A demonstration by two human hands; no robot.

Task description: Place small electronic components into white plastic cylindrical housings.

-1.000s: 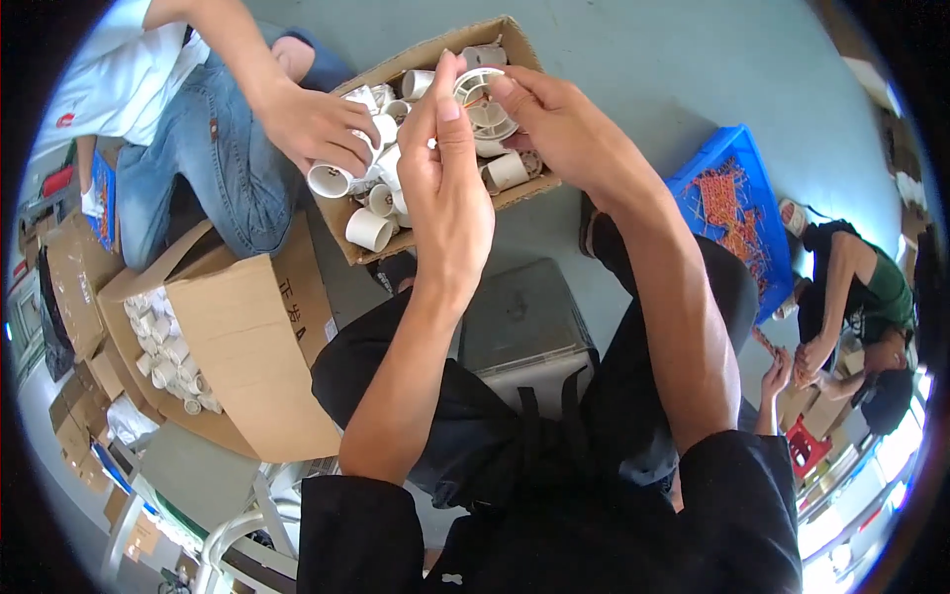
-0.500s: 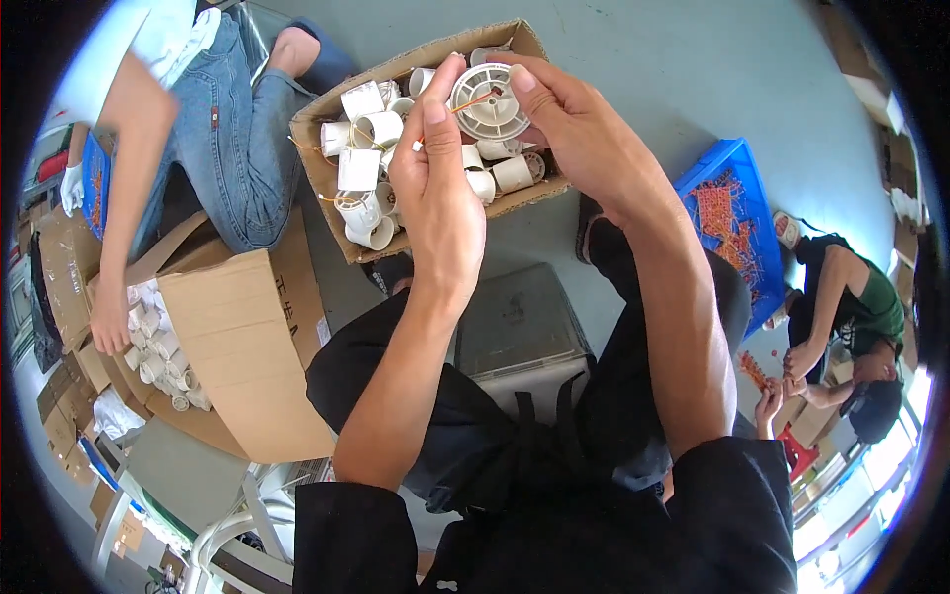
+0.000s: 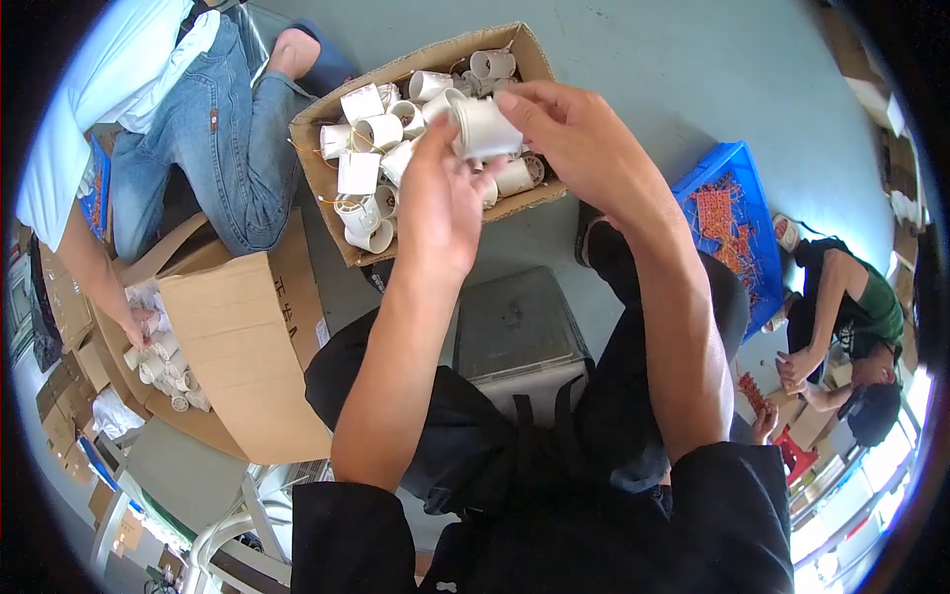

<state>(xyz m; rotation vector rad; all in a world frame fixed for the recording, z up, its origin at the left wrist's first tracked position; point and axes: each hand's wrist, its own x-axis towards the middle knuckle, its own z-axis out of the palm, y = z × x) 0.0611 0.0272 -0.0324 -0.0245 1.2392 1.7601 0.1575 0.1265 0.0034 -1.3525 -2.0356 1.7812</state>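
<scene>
White plastic cylinder (image 3: 490, 131) held above open carton (image 3: 534, 67), pinched by right hand (image 3: 569, 124); left hand (image 3: 435, 198) loosely opened beside it, contact unclear. Piece judged mid-handling, not yet set down. Wired cylinders (image 3: 378, 133) already laid in open carton; others heaped in flapped carton (image 3: 242, 346), under co-worker's hand (image 3: 135, 332).

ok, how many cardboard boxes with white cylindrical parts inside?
2 in view. The front box is behind the held white cylinder; the left box has a co-worker's hand in it. More may be hidden toward the edges.
</scene>
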